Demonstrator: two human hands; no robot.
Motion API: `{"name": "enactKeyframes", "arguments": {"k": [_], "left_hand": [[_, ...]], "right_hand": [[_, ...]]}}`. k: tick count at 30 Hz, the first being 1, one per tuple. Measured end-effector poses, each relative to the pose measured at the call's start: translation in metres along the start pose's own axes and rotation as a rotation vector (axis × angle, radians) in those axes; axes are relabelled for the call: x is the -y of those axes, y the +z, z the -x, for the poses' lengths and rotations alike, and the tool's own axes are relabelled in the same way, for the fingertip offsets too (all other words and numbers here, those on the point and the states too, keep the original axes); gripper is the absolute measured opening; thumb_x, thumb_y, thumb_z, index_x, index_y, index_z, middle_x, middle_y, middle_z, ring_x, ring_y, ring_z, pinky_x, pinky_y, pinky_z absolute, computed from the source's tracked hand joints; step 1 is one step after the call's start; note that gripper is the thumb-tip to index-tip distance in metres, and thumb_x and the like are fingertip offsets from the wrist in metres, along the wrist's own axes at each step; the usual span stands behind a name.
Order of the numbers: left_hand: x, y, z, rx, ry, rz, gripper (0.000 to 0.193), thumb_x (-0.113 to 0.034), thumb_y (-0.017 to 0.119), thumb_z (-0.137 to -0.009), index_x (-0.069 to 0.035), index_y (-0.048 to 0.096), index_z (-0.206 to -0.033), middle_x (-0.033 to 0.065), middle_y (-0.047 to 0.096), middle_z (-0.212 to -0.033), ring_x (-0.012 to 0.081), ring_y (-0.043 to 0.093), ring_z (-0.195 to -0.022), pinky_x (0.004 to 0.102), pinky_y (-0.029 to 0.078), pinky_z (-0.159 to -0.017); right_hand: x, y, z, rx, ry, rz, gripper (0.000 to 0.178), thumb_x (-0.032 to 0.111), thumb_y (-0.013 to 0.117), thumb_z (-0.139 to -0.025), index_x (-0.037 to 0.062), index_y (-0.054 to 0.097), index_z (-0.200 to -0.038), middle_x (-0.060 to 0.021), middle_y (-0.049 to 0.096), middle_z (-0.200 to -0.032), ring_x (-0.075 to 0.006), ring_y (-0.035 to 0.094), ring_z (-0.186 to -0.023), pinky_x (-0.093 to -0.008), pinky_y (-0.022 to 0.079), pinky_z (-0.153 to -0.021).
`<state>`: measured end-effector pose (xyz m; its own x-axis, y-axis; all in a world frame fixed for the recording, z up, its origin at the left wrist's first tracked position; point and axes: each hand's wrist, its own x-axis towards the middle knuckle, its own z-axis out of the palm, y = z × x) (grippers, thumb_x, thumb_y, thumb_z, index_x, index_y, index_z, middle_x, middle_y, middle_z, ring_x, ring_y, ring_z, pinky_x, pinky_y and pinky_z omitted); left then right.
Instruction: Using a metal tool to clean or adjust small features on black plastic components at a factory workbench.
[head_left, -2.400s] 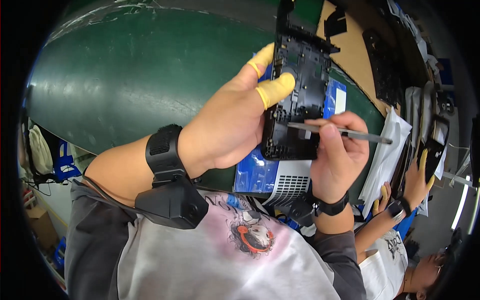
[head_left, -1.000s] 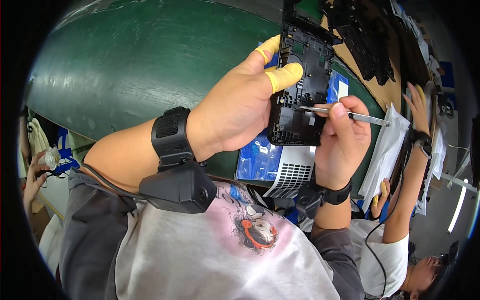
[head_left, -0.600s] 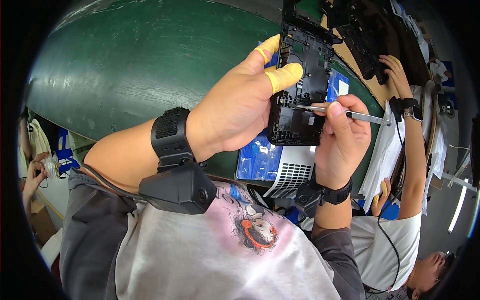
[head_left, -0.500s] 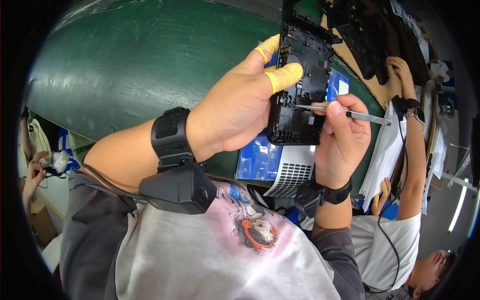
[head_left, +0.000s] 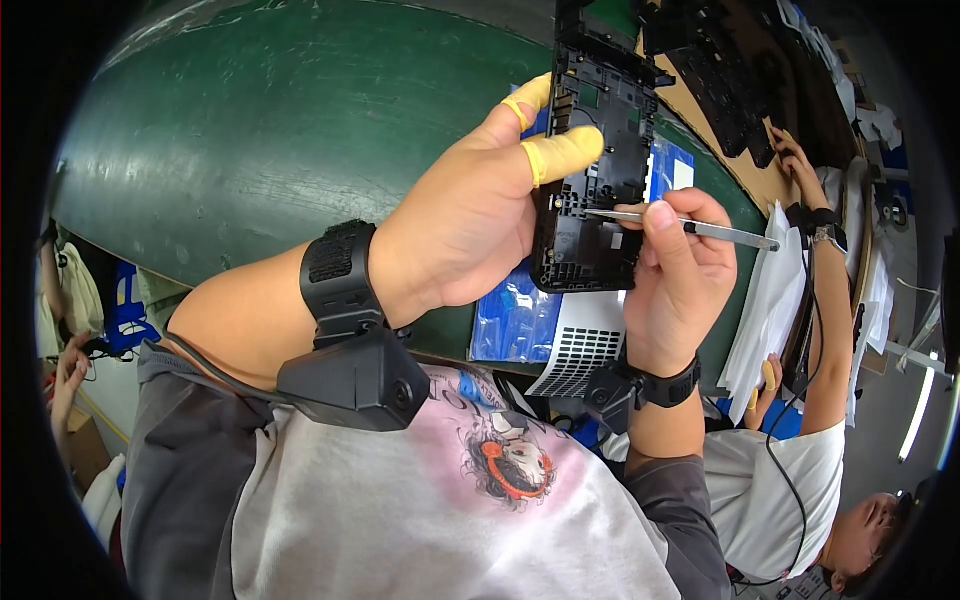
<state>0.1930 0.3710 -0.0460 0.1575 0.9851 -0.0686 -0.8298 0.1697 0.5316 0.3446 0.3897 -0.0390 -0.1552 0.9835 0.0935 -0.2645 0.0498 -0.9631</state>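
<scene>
Housing (head_left: 622, 165) in left grip (head_left: 455, 215), tweezers (head_left: 720, 233) in right grip (head_left: 682, 285).

The black plastic shell (head_left: 615, 130) is long and flat, a bit like a box with no lid. Its inside faces up and is full of little bumps, ribs and pegs. Green shows through holes near its far end, where a raised bar sticks up. A small white patch sits near its close end. The left hand (head_left: 450, 225) holds it by its left side, up above the table (head_left: 250, 130). The thin gray tweezers (head_left: 735, 236) are pinched in the right hand (head_left: 685, 285). Their pointy tips reach left over the shell's close end; I can't tell if they touch.
</scene>
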Motion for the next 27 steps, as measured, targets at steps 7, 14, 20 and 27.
{"name": "enactKeyframes", "arguments": {"k": [7,14,20,27], "left_hand": [[0.003,-0.004,-0.001,-0.018,0.058,-0.197,0.072,0.011,0.052,-0.063,-0.01,0.027,-0.127,0.0064,0.047,-0.11,0.0144,0.049,-0.098,0.0263,0.044,-0.078],[-0.022,-0.011,-0.012,0.046,0.296,-0.346,0.065,0.003,0.048,-0.069,-0.008,0.026,-0.128,0.0076,0.045,-0.112,0.0166,0.047,-0.102,0.0302,0.039,-0.087],[-0.044,-0.011,-0.01,-0.019,0.327,-0.123,0.039,-0.019,0.044,-0.085,-0.008,0.037,-0.122,0.0075,0.051,-0.107,0.0173,0.053,-0.096,0.0321,0.044,-0.083],[-0.045,-0.01,-0.012,-0.062,0.188,-0.059,0.035,-0.025,0.04,-0.088,-0.006,0.042,-0.117,0.0067,0.054,-0.104,0.0169,0.056,-0.092,0.0311,0.046,-0.079]], "right_hand": [[-0.001,-0.002,-0.003,-0.006,0.0,0.017,0.018,-0.002,0.058,-0.074,-0.0022,0.05,-0.091,-0.009,0.057,-0.076,-0.0131,0.056,-0.065,-0.0218,0.046,-0.06],[0.027,-0.031,-0.026,-0.008,-0.014,0.062,0.011,0.002,0.056,-0.077,-0.0017,0.052,-0.087,-0.0142,0.059,-0.078,-0.014,0.055,-0.058,-0.02,0.042,-0.048],[-0.004,-0.039,-0.044,-0.002,0.129,0.112,0.012,0.008,0.053,-0.081,-0.0028,0.053,-0.085,-0.0127,0.059,-0.069,-0.013,0.055,-0.052,-0.0186,0.041,-0.044],[-0.019,-0.058,-0.053,-0.136,0.014,0.146,0.011,0.005,0.057,-0.077,-0.0028,0.053,-0.084,-0.0096,0.058,-0.062,-0.0067,0.048,-0.042,-0.0139,0.033,-0.038]]}}
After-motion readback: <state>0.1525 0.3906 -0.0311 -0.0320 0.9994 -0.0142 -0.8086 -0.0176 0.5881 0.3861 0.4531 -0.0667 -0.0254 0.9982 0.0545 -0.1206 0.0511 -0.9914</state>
